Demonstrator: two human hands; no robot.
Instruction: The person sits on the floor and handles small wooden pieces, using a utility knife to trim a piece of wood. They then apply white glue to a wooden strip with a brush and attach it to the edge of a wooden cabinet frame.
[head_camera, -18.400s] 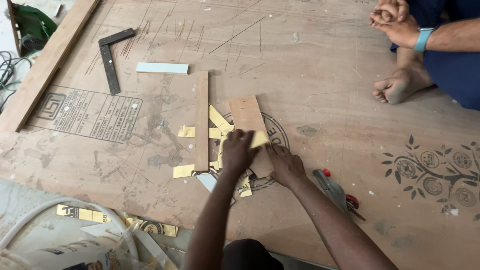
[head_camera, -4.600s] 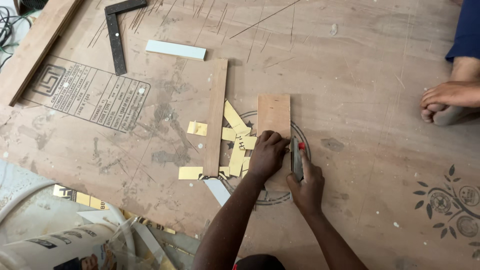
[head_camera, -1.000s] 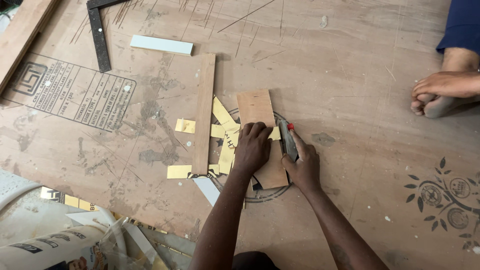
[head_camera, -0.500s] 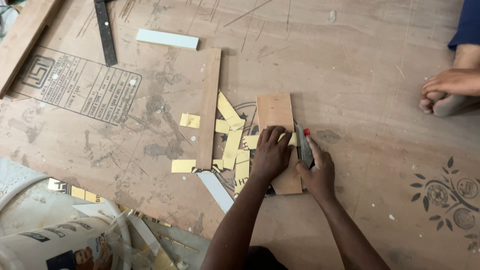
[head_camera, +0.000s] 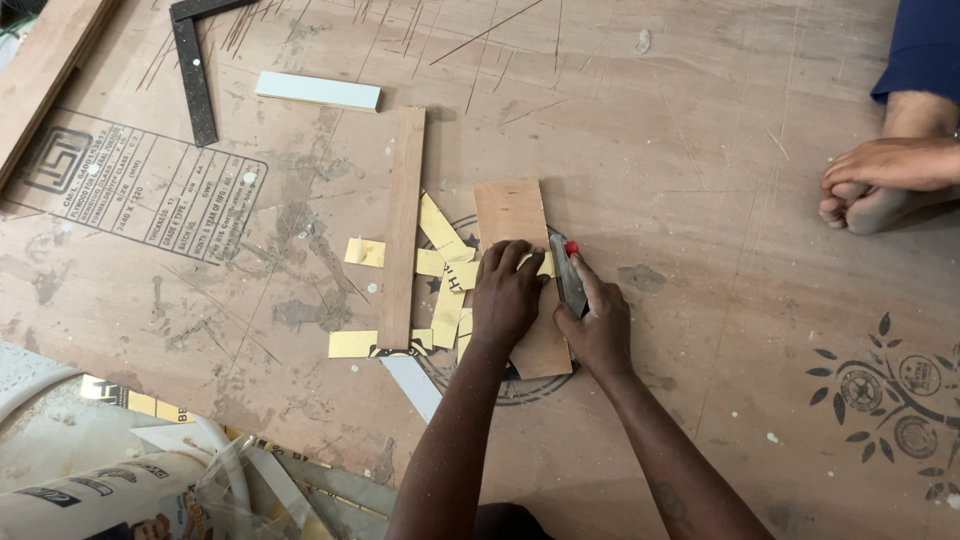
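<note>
2 hands of mine are at work just below the middle of the frame. My left hand (head_camera: 507, 293) lies flat, palm down, on a small rectangular plywood piece (head_camera: 512, 212), its fingers (head_camera: 497, 262) spread forward and pressing the piece onto the big plywood sheet (head_camera: 700, 150) that fills most of the frame. My right hand (head_camera: 598, 328) is closed around a utility knife (head_camera: 570, 275) with a grey body and a red tip; the knife lies along the right edge of the plywood piece, red end pointing toward the top of the frame. The fingers of that hand are wrapped tight on the handle, with 1 stretched along it.

Several yellow strips (head_camera: 440, 235) lie scattered just left of my left hand, some tucked under the plywood piece, 1 off by itself further left (head_camera: 364, 252). A long narrow wooden batten (head_camera: 401, 225) stands upright in the frame beside them, touching a few. Below its lower end a white strip (head_camera: 415, 385) slants toward the bottom. In the upper left lie a dark metal square (head_camera: 192, 75) and a pale blue-white strip (head_camera: 317, 90). At the right edge another person's hand (head_camera: 890, 165) rests on a bare foot (head_camera: 865, 208).
</note>
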